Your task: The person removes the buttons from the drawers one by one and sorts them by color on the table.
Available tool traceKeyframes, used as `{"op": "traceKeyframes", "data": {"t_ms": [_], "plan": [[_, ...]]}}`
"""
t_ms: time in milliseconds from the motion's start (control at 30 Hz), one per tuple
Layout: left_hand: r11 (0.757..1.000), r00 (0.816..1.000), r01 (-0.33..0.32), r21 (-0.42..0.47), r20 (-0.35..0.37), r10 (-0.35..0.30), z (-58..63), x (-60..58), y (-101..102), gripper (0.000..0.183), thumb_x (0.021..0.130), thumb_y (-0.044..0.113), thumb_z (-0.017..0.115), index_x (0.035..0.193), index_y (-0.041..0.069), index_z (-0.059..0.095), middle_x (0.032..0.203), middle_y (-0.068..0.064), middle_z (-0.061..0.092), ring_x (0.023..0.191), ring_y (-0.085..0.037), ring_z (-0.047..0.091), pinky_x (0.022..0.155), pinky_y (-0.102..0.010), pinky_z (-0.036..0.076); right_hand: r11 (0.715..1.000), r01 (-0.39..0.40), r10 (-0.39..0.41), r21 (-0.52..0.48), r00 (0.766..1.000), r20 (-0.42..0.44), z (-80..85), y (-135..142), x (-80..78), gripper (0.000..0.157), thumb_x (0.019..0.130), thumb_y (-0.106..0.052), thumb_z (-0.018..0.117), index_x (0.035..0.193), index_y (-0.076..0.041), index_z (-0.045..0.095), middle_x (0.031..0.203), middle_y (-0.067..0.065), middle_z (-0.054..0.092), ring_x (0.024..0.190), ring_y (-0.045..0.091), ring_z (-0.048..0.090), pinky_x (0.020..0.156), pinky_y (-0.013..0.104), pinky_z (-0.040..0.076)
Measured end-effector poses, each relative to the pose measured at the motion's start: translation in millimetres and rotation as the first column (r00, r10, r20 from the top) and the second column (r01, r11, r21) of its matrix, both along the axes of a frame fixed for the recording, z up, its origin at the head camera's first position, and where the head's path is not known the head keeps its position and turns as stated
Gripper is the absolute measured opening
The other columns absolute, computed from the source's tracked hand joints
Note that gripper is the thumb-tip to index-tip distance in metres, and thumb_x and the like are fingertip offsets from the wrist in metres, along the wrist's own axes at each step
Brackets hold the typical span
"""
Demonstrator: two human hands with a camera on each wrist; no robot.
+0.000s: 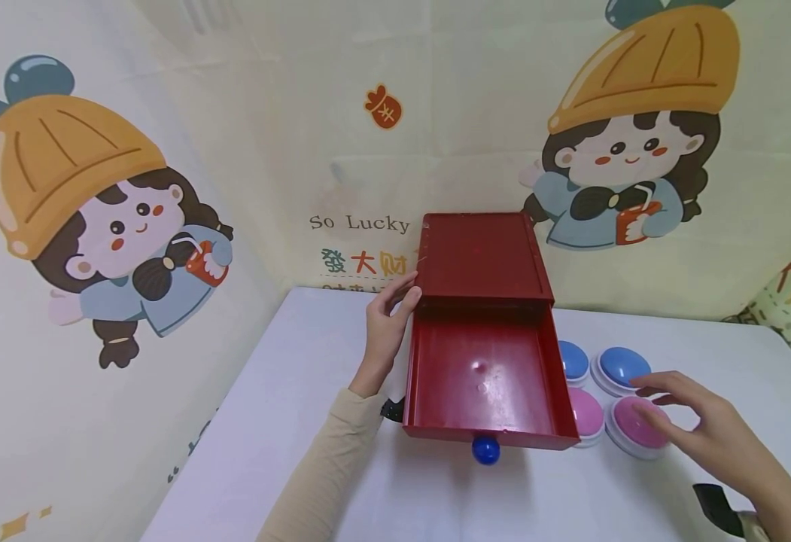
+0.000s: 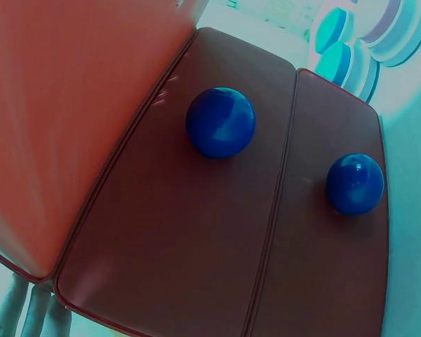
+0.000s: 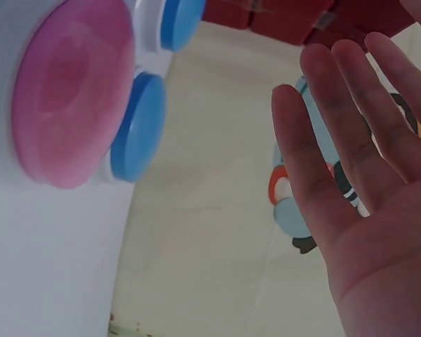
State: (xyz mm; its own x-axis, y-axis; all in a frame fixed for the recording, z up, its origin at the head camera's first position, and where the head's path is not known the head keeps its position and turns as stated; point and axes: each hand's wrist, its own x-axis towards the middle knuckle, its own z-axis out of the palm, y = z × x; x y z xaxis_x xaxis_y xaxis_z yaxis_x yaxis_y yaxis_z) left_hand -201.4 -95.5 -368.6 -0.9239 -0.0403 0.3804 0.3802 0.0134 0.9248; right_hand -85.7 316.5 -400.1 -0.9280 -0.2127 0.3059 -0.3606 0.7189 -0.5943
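A red drawer cabinet (image 1: 479,256) stands on the table with its top drawer (image 1: 463,376) pulled out, showing a bare red floor and a blue ball knob (image 1: 486,450). Two closed drawer fronts with blue knobs (image 2: 221,123) face the left wrist camera. My left hand (image 1: 388,324) rests against the cabinet's left side, fingers extended along it. At the right, my right hand (image 1: 700,421) hovers by a pink dome button (image 1: 639,421), holding nothing. In the right wrist view its fingers (image 3: 298,126) are spread and fairly straight. Whether a fingertip touches the button cannot be told.
Beside the cabinet on the right are a blue dome button (image 1: 624,366), another blue one (image 1: 573,360) and a second pink one (image 1: 586,412), partly behind the drawer. A cartoon-printed cloth (image 1: 470,150) hangs behind the white table (image 1: 232,452).
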Motion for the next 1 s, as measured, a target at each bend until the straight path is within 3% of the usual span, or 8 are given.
{"op": "traceKeyframes", "data": {"t_ms": [233,467,700,1000], "plan": [[1.0,1.0,-0.009,0.017,-0.01,0.009,-9.6,-6.5,-1.7,0.036,0.096,0.02,0.066,0.131,0.014,0.065,0.126,-0.008,0.066,0.117,-0.033,0.059,0.096,-0.03,0.051,1.0,-0.017,0.018,-0.024,1.0,0.025,11.2,-11.0,8.4,0.04,0.08,-0.01,0.082,0.117,-0.017,0.067,0.106,-0.016,0.064,0.092,-0.014,0.055,0.067,0.015,0.054],[1.0,1.0,-0.018,-0.002,-0.011,0.018,-9.3,-5.6,-1.5,0.036,0.096,0.027,0.066,0.13,0.019,0.066,0.125,-0.002,0.067,0.115,-0.026,0.06,0.097,-0.029,0.051,0.997,-0.042,0.043,-0.063,0.999,0.008,17.9,-21.5,14.1,0.04,0.08,-0.004,0.081,0.115,-0.019,0.068,0.104,-0.011,0.068,0.09,-0.008,0.06,0.069,0.009,0.051],[1.0,1.0,-0.018,0.008,-0.011,0.018,-8.5,-5.4,-1.0,0.035,0.096,0.022,0.066,0.131,0.014,0.066,0.126,-0.007,0.067,0.114,-0.023,0.061,0.098,-0.035,0.051,0.998,0.002,0.003,-0.07,0.997,0.078,18.3,-32.2,18.0,0.037,0.082,-0.011,0.081,0.116,-0.018,0.068,0.103,-0.013,0.069,0.088,-0.007,0.061,0.066,0.015,0.055],[1.0,1.0,-0.028,0.008,-0.013,0.029,-4.9,-2.5,0.4,0.035,0.096,0.019,0.065,0.131,0.014,0.066,0.126,-0.006,0.067,0.113,-0.018,0.062,0.099,-0.034,0.051,0.998,0.016,-0.005,-0.057,0.983,0.184,29.4,-46.9,24.9,0.029,0.088,-0.021,0.075,0.116,-0.019,0.07,0.106,-0.004,0.071,0.087,-0.005,0.062,0.062,0.021,0.057]]}}
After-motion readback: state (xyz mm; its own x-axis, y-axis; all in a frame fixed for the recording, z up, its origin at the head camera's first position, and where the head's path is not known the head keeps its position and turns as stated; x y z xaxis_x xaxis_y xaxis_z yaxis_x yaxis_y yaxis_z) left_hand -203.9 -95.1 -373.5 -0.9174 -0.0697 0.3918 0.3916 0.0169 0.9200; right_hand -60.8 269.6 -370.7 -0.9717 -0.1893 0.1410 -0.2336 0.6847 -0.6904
